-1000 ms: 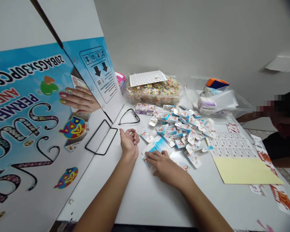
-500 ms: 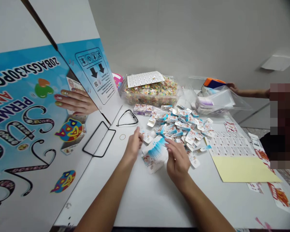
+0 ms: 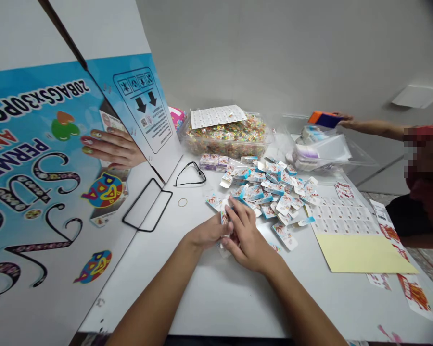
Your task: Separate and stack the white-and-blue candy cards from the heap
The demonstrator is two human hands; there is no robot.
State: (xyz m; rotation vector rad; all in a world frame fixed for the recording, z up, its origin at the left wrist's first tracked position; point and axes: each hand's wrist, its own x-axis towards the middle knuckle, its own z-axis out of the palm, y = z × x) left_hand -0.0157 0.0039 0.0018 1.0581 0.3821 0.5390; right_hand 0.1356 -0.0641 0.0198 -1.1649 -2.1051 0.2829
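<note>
My left hand (image 3: 211,230) and my right hand (image 3: 243,235) meet over the table, just in front of the pile of small blue-and-white cartons (image 3: 265,187). Between them is a small printed carton (image 3: 223,217), mostly hidden by the fingers. My left thumb presses toward it from the side, while my right fingers curl over it from above. A whitish, partly see-through edge shows below the hands; I cannot make out what it belongs to. One loose carton (image 3: 286,236) lies to the right of my right hand.
Behind the pile stands a clear tub of colourful small pieces (image 3: 223,142). Glasses (image 3: 191,175), a rubber band (image 3: 182,202) and a black frame (image 3: 147,204) lie left, beside a large printed box (image 3: 57,192). Sticker sheets (image 3: 346,216) lie right. A co-worker's hand (image 3: 346,121) holds an orange-and-blue object.
My hands, apart before around a blue-and-white printed packet, have closed together and cover what they hold. The co-worker's hand has lifted the orange-and-blue object slightly to the right.
</note>
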